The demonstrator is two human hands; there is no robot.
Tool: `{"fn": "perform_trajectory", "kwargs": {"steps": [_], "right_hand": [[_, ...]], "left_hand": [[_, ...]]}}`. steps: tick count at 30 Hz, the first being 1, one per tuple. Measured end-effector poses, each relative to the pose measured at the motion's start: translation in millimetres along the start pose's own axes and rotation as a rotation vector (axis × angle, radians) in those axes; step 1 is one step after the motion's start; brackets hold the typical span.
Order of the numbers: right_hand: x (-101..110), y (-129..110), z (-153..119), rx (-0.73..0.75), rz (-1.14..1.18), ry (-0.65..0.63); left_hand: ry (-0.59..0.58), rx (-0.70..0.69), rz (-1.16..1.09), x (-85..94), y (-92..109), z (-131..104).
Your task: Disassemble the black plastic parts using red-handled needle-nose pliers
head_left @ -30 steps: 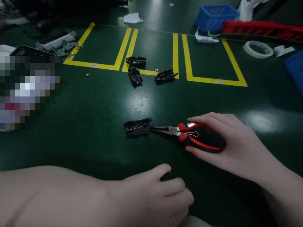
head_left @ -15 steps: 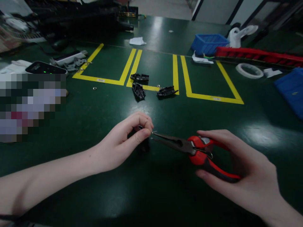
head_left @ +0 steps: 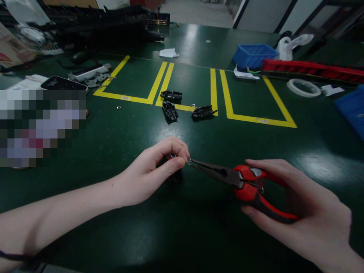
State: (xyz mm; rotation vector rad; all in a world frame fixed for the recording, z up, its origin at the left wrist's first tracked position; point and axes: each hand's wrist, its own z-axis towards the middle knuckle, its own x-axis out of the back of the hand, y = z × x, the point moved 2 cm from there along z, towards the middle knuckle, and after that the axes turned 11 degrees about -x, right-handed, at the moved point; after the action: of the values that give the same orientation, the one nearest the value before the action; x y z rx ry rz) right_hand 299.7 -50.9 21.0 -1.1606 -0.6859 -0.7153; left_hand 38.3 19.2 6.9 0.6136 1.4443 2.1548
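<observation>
My left hand [head_left: 165,170] is closed, thumb and forefinger pinching a small shiny metal piece [head_left: 189,161] that barely shows at the fingertips. A dark part [head_left: 175,176] shows behind and below these fingers, mostly hidden; whether the hand grips it too is unclear. In my right hand [head_left: 309,208] are needle-nose pliers [head_left: 246,184] with red and black handles. Their jaw tips point left and meet the metal piece at my left fingertips. Beyond the hands lie three black plastic shells [head_left: 171,95], with a small metal ring [head_left: 193,105] near them.
Yellow tape outlines [head_left: 261,121] mark the green table [head_left: 216,242]. Another small ring [head_left: 118,107] lies left. A blue bin [head_left: 254,56], red strip [head_left: 313,70] and white tape roll [head_left: 303,88] stand at right. Back left are a dark device [head_left: 65,83] and metal parts [head_left: 96,79].
The pliers' jaws have come closer together at the metal piece. Both hands stay near each other, and the whole view has shifted slightly.
</observation>
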Motion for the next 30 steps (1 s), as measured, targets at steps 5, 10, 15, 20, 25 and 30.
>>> {"fn": "perform_trajectory", "kwargs": {"steps": [5,10,15,20,25,30], "right_hand": [[0.4,0.0,2.0,0.006,-0.039,0.002],[-0.2,-2.6,1.4,-0.026,-0.056,-0.043],[2.7,0.0,1.0,-0.053,-0.095,-0.020],[2.8,7.9,3.1,-0.113,-0.087,-0.008],[-4.9,11.5,4.2,-0.136,-0.049,-0.086],[-10.5,13.5,4.7,-0.143,-0.050,-0.128]], "left_hand": [[-0.024,-0.007,0.012,-0.8,2.3,1.4],[-0.035,-0.010,0.072,0.2,2.9,2.8],[-0.052,-0.135,0.510,11.6,8.7,3.8],[-0.165,-0.099,1.303,17.2,14.6,3.0],[-0.298,-0.011,1.472,5.6,11.2,-2.4],[-0.350,0.019,1.368,2.0,6.1,-5.1]]}}
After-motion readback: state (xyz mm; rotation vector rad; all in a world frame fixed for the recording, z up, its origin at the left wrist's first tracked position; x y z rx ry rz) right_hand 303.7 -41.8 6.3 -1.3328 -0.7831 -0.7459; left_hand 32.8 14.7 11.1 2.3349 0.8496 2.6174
